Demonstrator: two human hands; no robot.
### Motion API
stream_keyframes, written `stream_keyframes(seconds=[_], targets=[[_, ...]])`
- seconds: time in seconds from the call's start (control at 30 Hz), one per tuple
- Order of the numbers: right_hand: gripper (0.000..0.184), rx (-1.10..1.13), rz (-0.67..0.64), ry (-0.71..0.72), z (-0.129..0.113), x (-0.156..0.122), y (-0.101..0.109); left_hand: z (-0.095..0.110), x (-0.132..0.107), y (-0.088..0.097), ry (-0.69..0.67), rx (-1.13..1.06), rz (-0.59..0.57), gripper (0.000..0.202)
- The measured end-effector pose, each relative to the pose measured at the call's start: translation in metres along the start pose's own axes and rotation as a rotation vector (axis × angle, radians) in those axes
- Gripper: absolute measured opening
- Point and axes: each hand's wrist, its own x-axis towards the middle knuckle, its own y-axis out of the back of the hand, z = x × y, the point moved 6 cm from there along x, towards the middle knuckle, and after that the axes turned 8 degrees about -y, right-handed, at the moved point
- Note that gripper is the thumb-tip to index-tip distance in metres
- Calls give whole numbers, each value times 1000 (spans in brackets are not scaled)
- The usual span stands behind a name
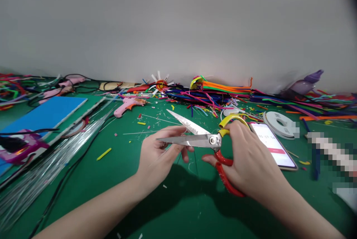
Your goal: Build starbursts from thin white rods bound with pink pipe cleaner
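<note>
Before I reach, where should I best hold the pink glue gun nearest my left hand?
Take the pink glue gun by its handle, probably from the near left: the handle slants that way, while the nozzle points right.

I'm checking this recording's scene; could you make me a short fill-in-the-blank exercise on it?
1. The right grip holds scissors with one yellow handle and one ____ handle.
2. The pink glue gun nearest the scissors lies to the ____ of them.
3. The spool by the phone is coloured ____.
4. The table is coloured ____.

Missing words: red; left; white; green.
</note>
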Motion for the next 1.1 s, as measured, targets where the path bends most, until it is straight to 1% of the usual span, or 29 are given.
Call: stream_keyframes(seconds=[0.13, 0.23, 0.37, 0.6, 0.7, 0.83, 0.93, 1.0, 1.1], targets=[[43, -8, 5, -17, -1, -1, -2, 2, -5, 1, -103, 110, 8, 14], [43, -1, 26, -29, -1, -1, 0, 1, -9, 0, -187, 204, -13, 21], [42, 9, 56, -31, -1, -1, 3, 9, -10, -4, -290, 368, -41, 30], [43, 33, 61, -23, -1, 0, 4, 19, -10, -9, -339, 424, -88, 25], [44, 44, 57, -31, -1, 1, 4, 18, -11, -12, -347, 434, -130, 25], [48, 37, 54, -56, 2, 1, 3, 13, -13, -14, -360, 372, -181, 14], [50, 35, 37, -64, 2, 1, 2, 10, -14, -16, -378, 353, -208, 13], [48, 23, 33, -58, 2, 1, 2, 11, -15, -17, -403, 385, -210, 14], [44, -25, 39, -46, 2, 1, 2, 14, -17, -18, -455, 508, -197, 17]])
